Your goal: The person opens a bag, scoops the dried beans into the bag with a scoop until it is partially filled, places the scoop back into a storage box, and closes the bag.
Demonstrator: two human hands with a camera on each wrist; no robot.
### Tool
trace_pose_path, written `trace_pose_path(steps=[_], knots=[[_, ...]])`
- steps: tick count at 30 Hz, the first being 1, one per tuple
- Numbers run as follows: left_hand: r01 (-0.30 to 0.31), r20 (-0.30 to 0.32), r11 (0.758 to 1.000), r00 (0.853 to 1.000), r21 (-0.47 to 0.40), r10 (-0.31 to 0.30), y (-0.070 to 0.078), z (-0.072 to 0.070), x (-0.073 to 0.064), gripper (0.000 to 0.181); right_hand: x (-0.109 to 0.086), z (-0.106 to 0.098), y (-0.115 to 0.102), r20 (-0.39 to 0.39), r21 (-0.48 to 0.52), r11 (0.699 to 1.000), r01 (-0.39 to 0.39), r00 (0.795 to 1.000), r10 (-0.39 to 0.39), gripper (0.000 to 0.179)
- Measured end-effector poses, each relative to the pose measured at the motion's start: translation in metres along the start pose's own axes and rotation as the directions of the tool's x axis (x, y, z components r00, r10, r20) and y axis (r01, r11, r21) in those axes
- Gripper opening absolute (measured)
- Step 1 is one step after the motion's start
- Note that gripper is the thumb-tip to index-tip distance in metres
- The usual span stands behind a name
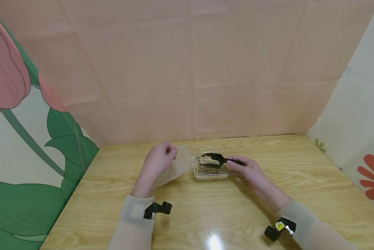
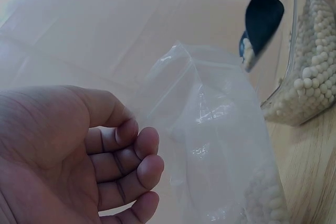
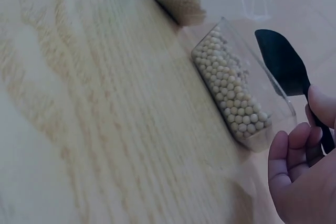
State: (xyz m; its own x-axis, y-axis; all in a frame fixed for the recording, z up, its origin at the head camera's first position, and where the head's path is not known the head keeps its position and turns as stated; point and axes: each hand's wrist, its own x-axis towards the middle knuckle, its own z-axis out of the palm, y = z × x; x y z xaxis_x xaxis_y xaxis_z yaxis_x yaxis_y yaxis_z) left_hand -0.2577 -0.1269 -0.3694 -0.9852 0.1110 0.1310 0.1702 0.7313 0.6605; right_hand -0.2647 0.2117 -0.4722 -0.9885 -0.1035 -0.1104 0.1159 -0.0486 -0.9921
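My left hand (image 1: 158, 159) pinches the rim of a clear plastic bag (image 2: 210, 114) between thumb and forefinger, the other fingers curled in. Some pale round beans (image 2: 265, 198), like soybeans, lie at the bottom of the bag. To its right stands a clear plastic box (image 1: 211, 177) holding many of the same beans (image 3: 231, 85). My right hand (image 1: 247, 170) grips the handle of a black scoop (image 1: 218, 157). Over the box the scoop carries a heap of beans (image 1: 208, 160), its front end pointing left, towards the bag.
A light wood-grain table (image 1: 180, 215) lies under everything. Behind it hangs a pinkish cloth (image 1: 190, 69); at the left stands a panel with printed tulips (image 1: 6, 69), at the right a white one with a red flower (image 1: 372, 173). Wrist camera mounts (image 1: 157, 209) sit on both sleeves.
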Motion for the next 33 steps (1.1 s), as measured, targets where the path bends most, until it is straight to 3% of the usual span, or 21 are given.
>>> trace_pose_path(steps=[6, 11, 16, 33], knots=[[-0.004, 0.004, 1.0, 1.0, 0.0, 0.004, -0.001, -0.001, -0.001, 0.026, -0.003, -0.003, -0.008, 0.008, 0.022, 1.0, -0.007, 1.0, 0.007, 0.03], [-0.006, 0.006, 1.0, 1.0, 0.002, 0.006, 0.0, 0.0, 0.0, 0.025, -0.007, -0.003, -0.015, 0.029, 0.107, 0.994, 0.013, 0.999, -0.017, 0.013], [-0.009, 0.007, 1.0, 1.0, 0.002, 0.009, -0.001, 0.0, 0.0, 0.025, -0.008, -0.002, -0.021, 0.061, 0.166, 0.986, 0.032, 0.997, -0.042, 0.01], [-0.019, -0.006, 1.0, 1.0, 0.009, 0.019, -0.003, 0.002, 0.002, 0.024, -0.011, 0.028, -0.041, 0.052, 0.053, 0.996, 0.077, 0.995, -0.08, 0.028]])
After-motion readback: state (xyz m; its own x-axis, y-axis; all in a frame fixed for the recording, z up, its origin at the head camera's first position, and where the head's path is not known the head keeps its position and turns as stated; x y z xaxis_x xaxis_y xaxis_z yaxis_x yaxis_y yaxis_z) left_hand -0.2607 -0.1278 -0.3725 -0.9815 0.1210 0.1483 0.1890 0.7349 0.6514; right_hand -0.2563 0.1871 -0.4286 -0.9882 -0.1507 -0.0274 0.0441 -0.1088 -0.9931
